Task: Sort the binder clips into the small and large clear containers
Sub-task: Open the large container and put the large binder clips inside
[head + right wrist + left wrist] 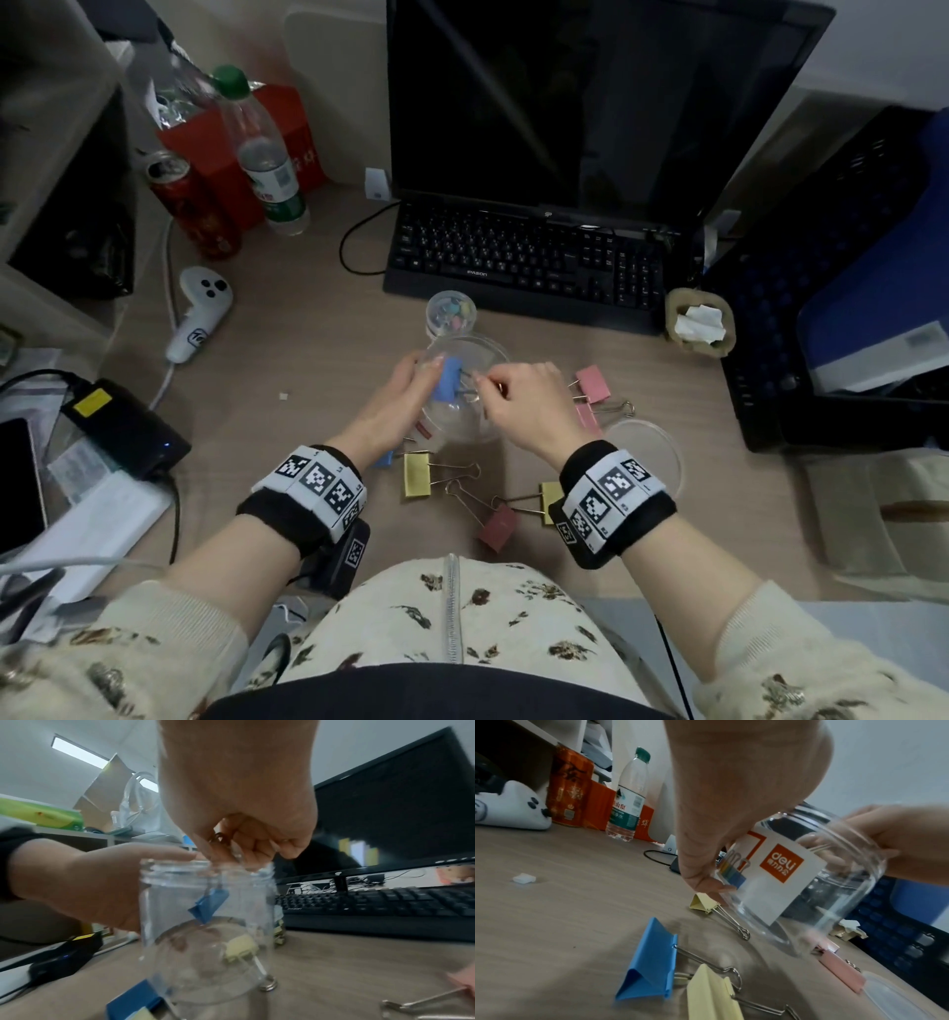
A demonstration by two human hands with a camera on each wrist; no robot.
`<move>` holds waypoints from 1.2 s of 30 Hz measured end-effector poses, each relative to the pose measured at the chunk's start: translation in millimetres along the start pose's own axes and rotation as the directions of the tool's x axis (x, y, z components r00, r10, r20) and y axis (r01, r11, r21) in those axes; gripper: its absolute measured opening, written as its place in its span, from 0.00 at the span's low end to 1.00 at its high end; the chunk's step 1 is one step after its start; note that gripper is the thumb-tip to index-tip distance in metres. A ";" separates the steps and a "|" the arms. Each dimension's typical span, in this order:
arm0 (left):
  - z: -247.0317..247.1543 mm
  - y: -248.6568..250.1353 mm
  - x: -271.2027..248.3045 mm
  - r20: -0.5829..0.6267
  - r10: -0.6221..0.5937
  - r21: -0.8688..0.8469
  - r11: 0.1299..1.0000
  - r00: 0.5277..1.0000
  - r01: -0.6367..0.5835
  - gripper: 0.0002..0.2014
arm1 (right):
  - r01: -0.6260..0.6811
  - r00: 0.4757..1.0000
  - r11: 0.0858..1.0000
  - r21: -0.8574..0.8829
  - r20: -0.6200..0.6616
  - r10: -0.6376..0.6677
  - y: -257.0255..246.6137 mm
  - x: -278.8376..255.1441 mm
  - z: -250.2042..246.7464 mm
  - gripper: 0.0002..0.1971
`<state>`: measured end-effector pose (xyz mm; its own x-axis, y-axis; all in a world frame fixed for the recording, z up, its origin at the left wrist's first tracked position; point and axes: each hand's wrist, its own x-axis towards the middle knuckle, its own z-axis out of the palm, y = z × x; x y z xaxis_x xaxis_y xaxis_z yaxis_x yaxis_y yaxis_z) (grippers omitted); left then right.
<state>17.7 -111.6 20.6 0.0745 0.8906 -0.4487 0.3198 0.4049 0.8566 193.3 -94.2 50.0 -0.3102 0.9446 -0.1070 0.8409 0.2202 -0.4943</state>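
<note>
The large blue binder clip (448, 379) hangs by its wire handles from my right hand (518, 398), whose thumb and fingertips are pinched shut on the loops; its folded blue body is already below the rim of the large clear plastic jar (464, 390), dangling inside and, as far as I can tell, clear of the wall. So the step in hand, I judge, is dropping this big clip into the big jar, and the next move calls only for letting the handles go while the body is well inside the mouth. My left hand (398, 403) steadies the jar from its left side, fingers curled round the wall near the rim; the jar stands slightly tilted in the left wrist view, with a white and orange paper label (777, 874) on it. The jar looks otherwise empty, so the large clips are barely begun. Just beyond it, toward the black keyboard (524, 257), the small clear container (451, 313) already holds small pastel clips. Nearer me on the wooden desk (287, 354) lie more large clips: a yellow one (417, 474), a dusty red one (497, 525), another yellow one (549, 501) by my right wrist, and pink ones (593, 384) to the right, beside a clear round lid (647, 452).
</note>
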 end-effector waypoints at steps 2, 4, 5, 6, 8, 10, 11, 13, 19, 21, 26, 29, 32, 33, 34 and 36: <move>1.1 -2.6 1.1 0.017 -0.002 -0.035 0.999 1.000 0.003 0.29 | -0.032 0.999 0.999 -0.031 0.009 0.033 -10.3 2.2 8.5 0.23; -1.0 -4.2 2.3 0.004 -0.018 -0.095 0.995 1.000 0.019 0.28 | -0.072 0.997 0.995 -0.066 0.026 0.074 -19.8 4.3 15.2 0.19; -2.9 -4.2 2.2 -0.012 -0.035 -0.122 0.992 0.999 0.033 0.30 | -0.084 0.994 0.989 -0.120 0.056 0.091 -23.8 5.3 17.1 0.18; -5.2 -4.0 1.6 -0.026 -0.050 -0.139 0.989 0.998 0.046 0.34 | -0.078 0.990 0.978 -0.193 0.097 0.098 -27.0 6.4 19.1 0.17; -9.3 -4.5 1.6 -0.029 -0.050 -0.143 0.989 0.998 0.045 0.33 | -0.048 0.978 0.952 -0.301 0.182 0.107 -30.6 10.0 22.0 0.16; -10.8 -6.0 2.8 -0.023 -0.038 -0.120 0.992 0.999 0.035 0.26 | -0.036 0.968 0.943 -0.332 0.222 0.116 -32.1 13.0 22.7 0.15; -11.5 -7.5 4.8 -0.025 -0.036 -0.117 0.993 0.999 0.033 0.24 | -0.027 0.971 0.944 -0.329 0.217 0.103 -32.4 14.7 23.0 0.15; -15.7 -6.3 5.3 -0.031 -0.042 -0.140 0.989 0.999 0.037 0.22 | -0.010 0.987 0.964 -0.265 0.150 0.051 -31.4 17.7 24.2 0.16; -54.5 -11.0 11.5 -0.173 -0.082 -0.234 0.971 0.981 0.040 0.30 | 0.034 0.873 0.997 -0.070 -0.484 -0.064 -28.8 20.3 23.2 0.11; -69.5 -11.3 15.4 -0.240 -0.123 -0.249 0.967 0.963 0.061 0.29 | -0.039 0.942 0.999 0.025 -0.333 0.045 -20.5 24.7 25.8 0.09; -79.1 -18.0 18.1 -0.247 -0.163 -0.289 0.953 0.955 0.088 0.25 | -0.213 0.883 0.977 0.004 0.430 0.191 0.6 23.2 60.7 0.17; -75.2 -29.0 17.0 -0.216 -0.128 -0.274 0.960 0.968 0.066 0.30 | -0.124 0.863 0.989 -0.083 0.483 0.149 -1.5 14.8 82.3 0.22; -73.1 -34.4 15.2 -0.201 -0.103 -0.266 0.963 0.974 0.047 0.38 | -0.148 0.881 0.987 -0.066 0.444 0.162 -7.4 8.4 95.9 0.19; -72.4 -32.1 13.3 -0.202 -0.105 -0.269 0.962 0.974 0.048 0.37 | -0.140 0.880 0.985 -0.102 0.443 0.171 -10.0 7.5 98.4 0.18; -71.9 -30.6 12.6 -0.206 -0.111 -0.272 0.961 0.972 0.052 0.35 | -0.130 0.880 0.984 -0.119 0.443 0.169 -11.1 7.1 101.2 0.18; -71.4 -30.0 11.6 -0.200 -0.116 -0.280 0.958 0.973 0.056 0.29 | -0.124 0.871 0.984 -0.130 0.461 0.171 -12.0 7.5 105.1 0.18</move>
<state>-58.4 -98.6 7.9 -0.1534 0.8611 -0.4848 0.0462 0.4963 0.8669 134.3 -115.3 -35.6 -0.3307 0.7477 -0.5758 0.9235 0.1307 -0.3607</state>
